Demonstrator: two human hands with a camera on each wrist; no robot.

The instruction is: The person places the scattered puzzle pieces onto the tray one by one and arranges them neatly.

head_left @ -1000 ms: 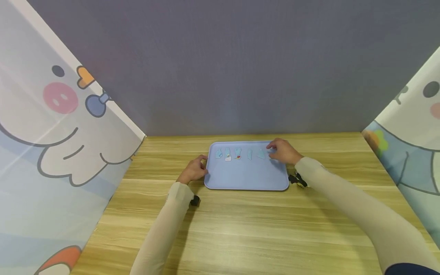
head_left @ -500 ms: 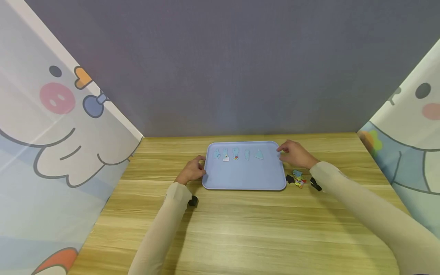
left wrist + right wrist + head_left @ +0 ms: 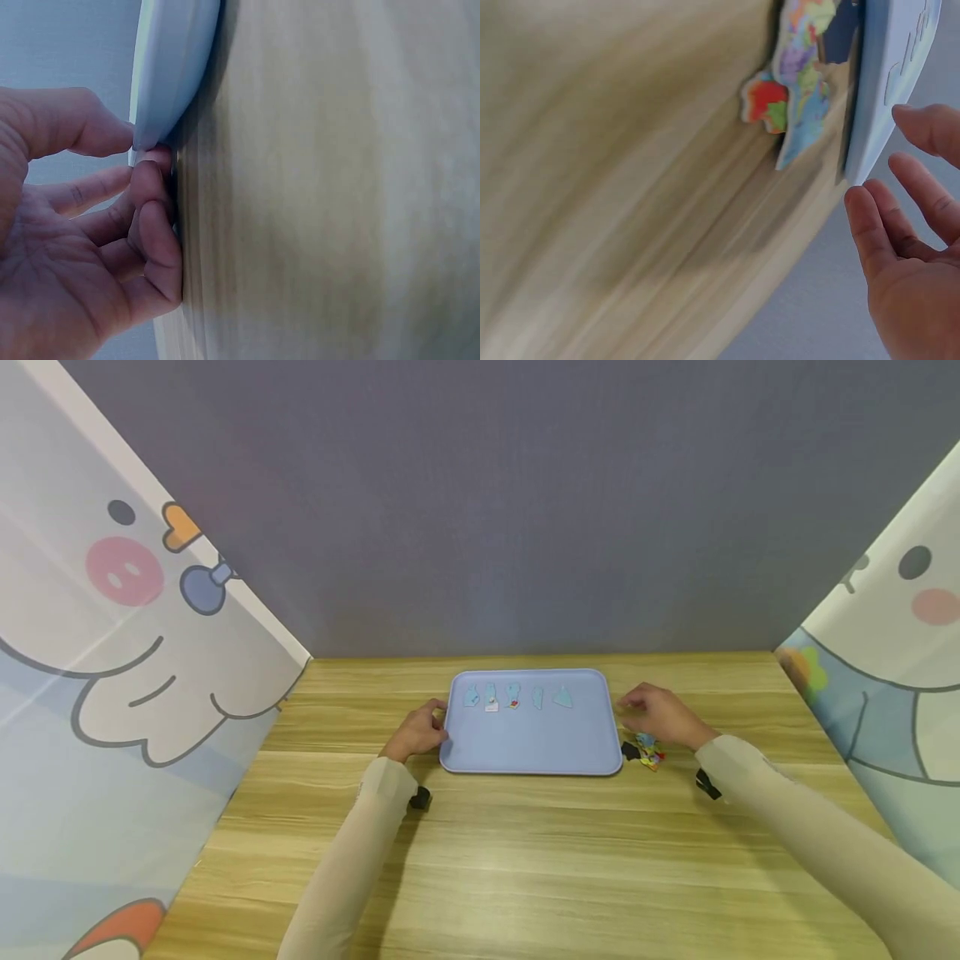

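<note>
A light blue tray lies on the wooden table, with several pale blue puzzle pieces in a row along its far part. My left hand pinches the tray's left rim; in the left wrist view the thumb is on the rim and the other fingers curl against its underside. Off the tray's right edge hovers my right hand, fingers loosely bent, holding nothing. Beneath it sits a small heap of colourful puzzle pieces, partly hidden by that hand in the head view. A black piece lies between heap and tray.
A grey panel rises behind the table. Cartoon-printed walls flank it on the left and right. Black wrist devices show beneath both forearms.
My right hand has moved from over the tray's far right corner to the right and nearer, uncovering the heap of pieces. The left hand keeps its place at the rim.
</note>
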